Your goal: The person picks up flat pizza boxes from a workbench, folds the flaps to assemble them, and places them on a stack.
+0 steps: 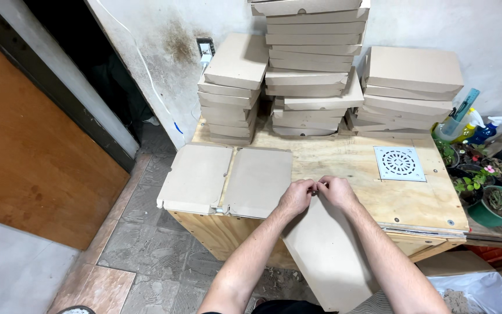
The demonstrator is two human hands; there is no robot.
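My left hand [296, 196] and my right hand [337, 191] meet at the top edge of a flat cardboard sheet [326, 250] that hangs over the front of the plywood table [344, 160]. Both hands pinch that edge with closed fingers, thumbs touching. To the left, an unfolded flat cardboard box [228, 180] lies open on the table corner, partly overhanging it.
Three stacks of folded cardboard boxes [315, 64] line the back of the table against the wall. A white round-patterned drain grate [400, 163] is set in the tabletop at right. Potted plants [486, 186] and spray bottles [483, 129] stand to the right; a wooden door [24, 145] stands left.
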